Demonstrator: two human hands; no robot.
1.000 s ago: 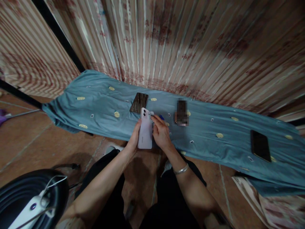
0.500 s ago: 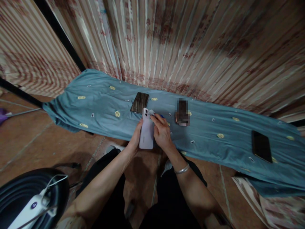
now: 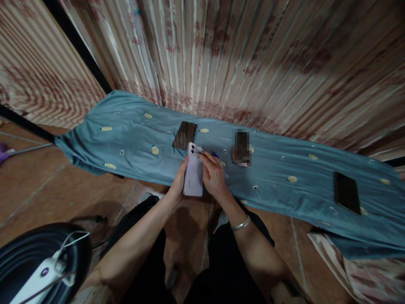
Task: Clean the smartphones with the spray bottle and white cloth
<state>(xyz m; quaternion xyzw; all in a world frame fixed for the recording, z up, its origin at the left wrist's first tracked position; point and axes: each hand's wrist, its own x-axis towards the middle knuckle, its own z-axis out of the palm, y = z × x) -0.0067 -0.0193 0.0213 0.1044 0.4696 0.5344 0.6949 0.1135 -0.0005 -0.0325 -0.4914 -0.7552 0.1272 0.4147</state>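
My left hand point(image 3: 177, 182) is wrapped round the left edge of a pale lilac smartphone point(image 3: 193, 179), its back and camera lenses facing up. At the top of the phone, beside the lenses, my right hand point(image 3: 214, 174) pinches a small pale wipe point(image 3: 198, 149) against the back. The wipe is mostly covered by my fingers. Just beyond my right hand lies a small blue item point(image 3: 215, 155), partly hidden. A dark, shiny phone point(image 3: 185, 135) rests on the blue cloth point(image 3: 136, 145) just beyond the lilac one.
To the right on the cloth lie a pixelated, dark object point(image 3: 242, 148) and another black phone point(image 3: 346, 193). A striped curtain point(image 3: 202, 59) hangs behind. On the floor at lower left sits a coil of black hose point(image 3: 79, 249) with a white device point(image 3: 41, 278) over it.
My right fingers have shifted slightly with the wipe at the phone's camera end, and less of the wipe shows. More of the blue item is visible. My left hand keeps its hold.
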